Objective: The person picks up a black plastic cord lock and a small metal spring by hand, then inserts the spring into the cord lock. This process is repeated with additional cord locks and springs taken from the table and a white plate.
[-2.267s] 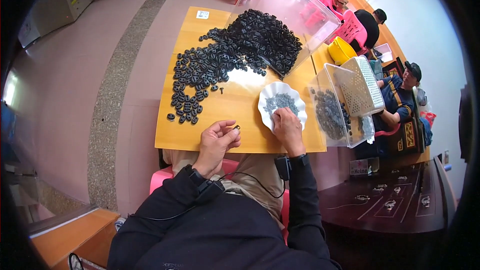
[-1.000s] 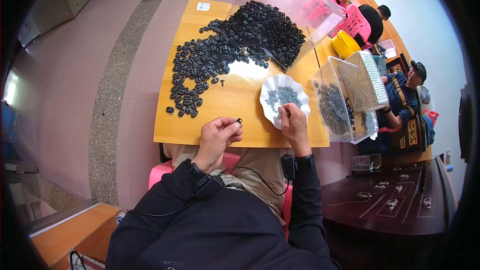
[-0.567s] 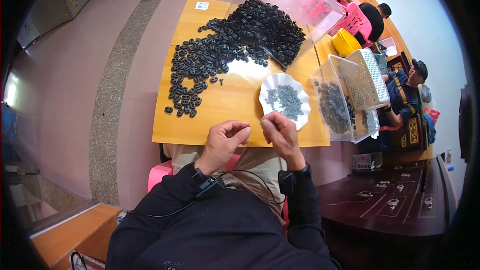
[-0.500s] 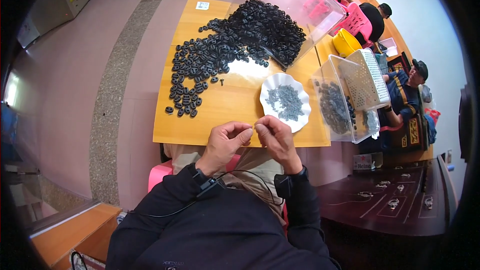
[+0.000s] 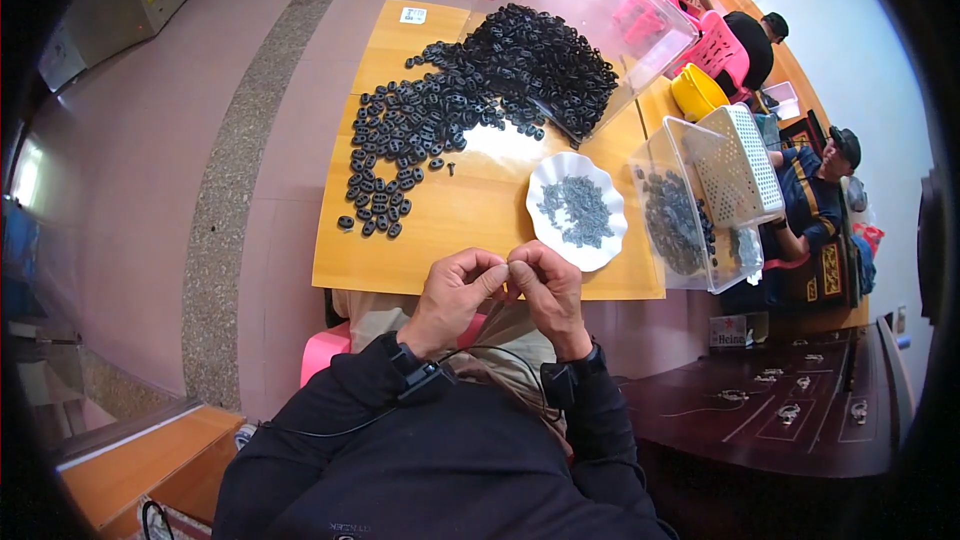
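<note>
My left hand (image 5: 457, 292) and my right hand (image 5: 547, 288) meet at the fingertips over the table's near edge. Both are closed in a pinch, thumb against forefinger. What lies between the fingertips is too small and hidden to make out. Just beyond my right hand stands a white scalloped plate (image 5: 618, 202) with a heap of small grey metal pieces (image 5: 578, 212). Farther off, a large pile of black oval two-holed plastic pieces (image 5: 535, 65) covers the table, thinning into loose ones (image 5: 378, 202) toward the near left. A small dark screw-like piece (image 5: 451, 169) lies apart from them.
The wooden table (image 5: 440, 260) carries a large clear bin (image 5: 640, 25) tipped on its side behind the pile. At right are a clear box (image 5: 690, 275) with dark pieces, a white perforated basket (image 5: 735, 165) and a yellow bowl (image 5: 697, 92). Other people sit beyond, on the right.
My fingertips have come together; a small gap between the hands has closed. The whole view has shifted slightly, while the things on the table look unmoved.
</note>
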A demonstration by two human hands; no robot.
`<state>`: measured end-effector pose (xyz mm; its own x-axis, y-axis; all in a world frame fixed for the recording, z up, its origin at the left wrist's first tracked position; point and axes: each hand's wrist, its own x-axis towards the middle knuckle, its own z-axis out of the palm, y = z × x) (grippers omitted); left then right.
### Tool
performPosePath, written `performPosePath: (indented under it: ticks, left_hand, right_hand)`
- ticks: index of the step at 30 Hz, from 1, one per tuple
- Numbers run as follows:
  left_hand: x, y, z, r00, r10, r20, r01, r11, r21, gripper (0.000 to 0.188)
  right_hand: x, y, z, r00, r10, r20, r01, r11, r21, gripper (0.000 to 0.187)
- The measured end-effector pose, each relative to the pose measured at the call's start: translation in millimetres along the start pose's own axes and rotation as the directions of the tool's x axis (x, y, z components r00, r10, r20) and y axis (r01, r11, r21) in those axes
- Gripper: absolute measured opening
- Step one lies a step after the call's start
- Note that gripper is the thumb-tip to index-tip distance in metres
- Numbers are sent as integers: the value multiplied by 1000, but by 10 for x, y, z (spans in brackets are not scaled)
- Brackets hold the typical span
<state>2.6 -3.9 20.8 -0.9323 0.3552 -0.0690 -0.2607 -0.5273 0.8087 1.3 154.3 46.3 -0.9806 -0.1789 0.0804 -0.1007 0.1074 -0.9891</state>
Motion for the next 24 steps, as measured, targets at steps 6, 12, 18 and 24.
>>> performPosePath:
  ticks: [6,12,18,24]
  left_hand:
    - [-4,-54,8,999,43,-28,-41,996,79,16]
    - [-25,-13,44,992,84,-96,-63,976,209,23]
    - [-1,-101,-17,988,104,-112,-70,960,272,24]
    - [-12,-91,-36,993,81,-83,-58,968,245,23]
  right_hand:
    - [-18,-27,74,1000,22,2,-22,999,40,4]
    - [-16,113,122,988,-146,-46,132,965,-226,3]
    - [38,-12,115,893,-440,95,413,717,-561,15]
    - [27,-16,96,909,-403,109,397,754,-523,15]
